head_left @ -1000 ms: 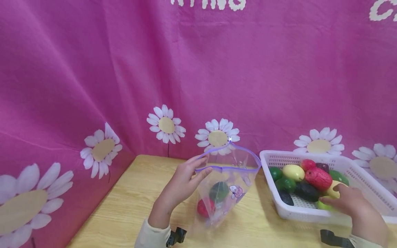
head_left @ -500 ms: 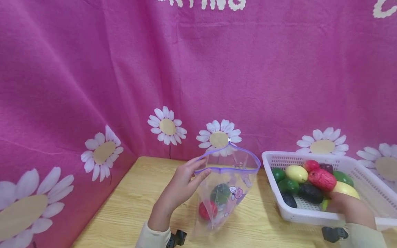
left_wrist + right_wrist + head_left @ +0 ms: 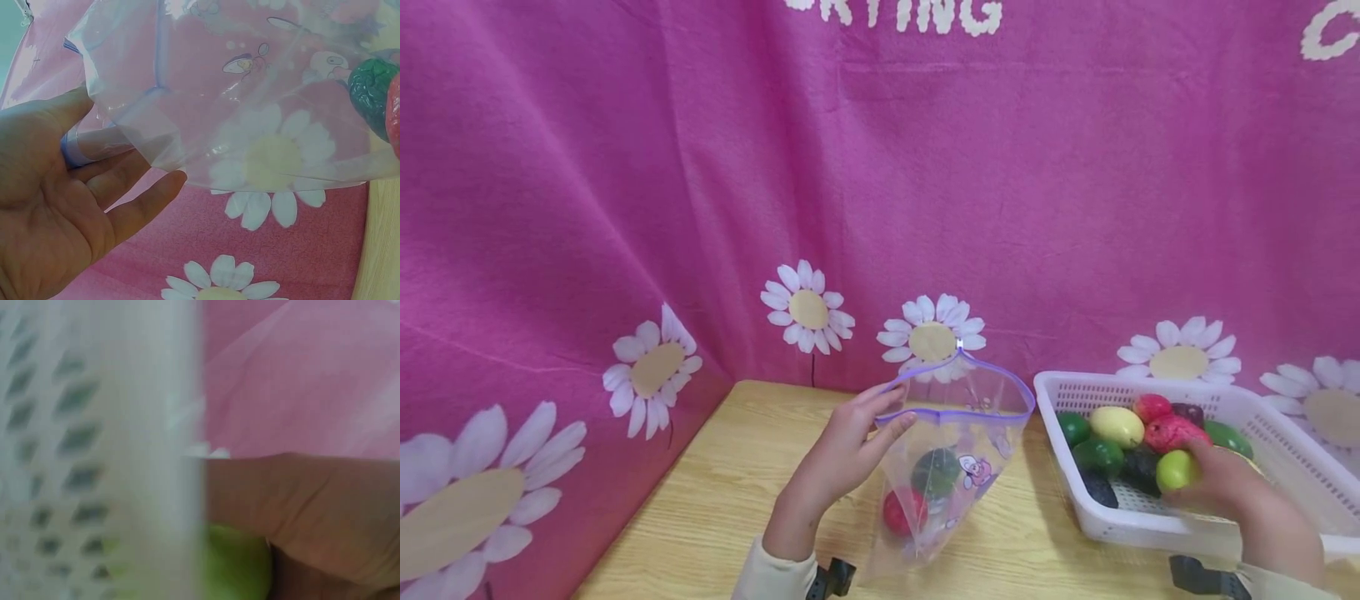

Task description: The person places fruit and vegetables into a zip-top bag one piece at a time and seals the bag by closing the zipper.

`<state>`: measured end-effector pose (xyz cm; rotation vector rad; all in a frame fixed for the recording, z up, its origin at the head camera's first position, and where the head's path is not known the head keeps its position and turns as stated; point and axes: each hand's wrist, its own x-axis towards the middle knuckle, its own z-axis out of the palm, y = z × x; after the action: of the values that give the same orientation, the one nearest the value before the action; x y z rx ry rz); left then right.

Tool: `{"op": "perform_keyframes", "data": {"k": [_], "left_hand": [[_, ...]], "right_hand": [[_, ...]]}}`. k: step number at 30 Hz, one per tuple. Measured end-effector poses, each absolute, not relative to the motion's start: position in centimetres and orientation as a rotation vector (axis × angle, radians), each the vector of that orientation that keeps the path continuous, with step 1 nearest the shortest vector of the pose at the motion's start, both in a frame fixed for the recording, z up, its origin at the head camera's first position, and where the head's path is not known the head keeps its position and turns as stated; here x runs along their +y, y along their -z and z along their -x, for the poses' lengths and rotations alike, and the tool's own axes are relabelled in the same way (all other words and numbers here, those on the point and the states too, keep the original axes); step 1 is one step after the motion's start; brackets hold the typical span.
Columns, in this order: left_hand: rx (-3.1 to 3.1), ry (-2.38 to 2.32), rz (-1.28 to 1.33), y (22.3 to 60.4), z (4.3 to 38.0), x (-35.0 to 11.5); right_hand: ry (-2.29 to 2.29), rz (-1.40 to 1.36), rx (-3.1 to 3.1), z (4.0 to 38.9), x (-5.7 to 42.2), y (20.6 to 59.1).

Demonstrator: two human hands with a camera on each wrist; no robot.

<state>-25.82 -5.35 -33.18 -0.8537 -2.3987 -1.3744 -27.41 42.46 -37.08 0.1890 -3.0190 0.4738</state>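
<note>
So there's this huge pink-purple cloth (image 3: 1075, 167) with daisies hung behind both hands, and a wood-grain tabletop (image 3: 730, 467) beneath them. White basket (image 3: 1120, 527) sits around the right hand, and the clear bag (image 3: 940, 433) stands just right of the left one, mouth gaping, purple rim.

The left hand (image 3: 850, 437) is pretty spread, thumb well apart from fairly straight fingers, touching the bag at its rim, with one finger showing through the plastic. That forearm slants up from below, palm turned to the bag. The right hand (image 3: 1228, 483) is curled round a lime-green fruit (image 3: 1176, 472), its forearm reaching over the basket's near side. Can't tell whether the fruit's clear of the pile.

Bigger stuff by the right hand: a bumpy red piece (image 3: 1172, 432) just beyond the fingers, a smooth pale yellow one (image 3: 1117, 427) further left. The lime one is round, smooth and bright. Low in the bag, below the left hand, a dark green piece (image 3: 936, 472) touches or overlaps a red one (image 3: 905, 512), can't tell which.
</note>
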Motion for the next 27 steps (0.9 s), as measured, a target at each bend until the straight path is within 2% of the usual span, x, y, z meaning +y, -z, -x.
{"op": "perform_keyframes", "data": {"k": [7, 14, 20, 27], "left_hand": [[-2.387, 1.393, 0.896, 33.3, 25.9, -5.3], [-2.403, 1.395, 0.889, 33.2, 25.6, -5.0], [-2.398, 1.360, 0.907, 33.1, 25.5, -4.8], [-2.401, 1.349, 0.935, 33.1, 25.5, -4.8]], "right_hand": [[-0.514, -0.302, -2.719, 24.4, 36.0, 32.1], [-0.635, -0.542, -2.398, 21.8, 28.8, 28.1], [-0.785, -0.615, -2.201, 21.1, 23.6, 27.7], [-0.848, -0.627, -2.179, 21.7, 21.0, 29.0]]}}
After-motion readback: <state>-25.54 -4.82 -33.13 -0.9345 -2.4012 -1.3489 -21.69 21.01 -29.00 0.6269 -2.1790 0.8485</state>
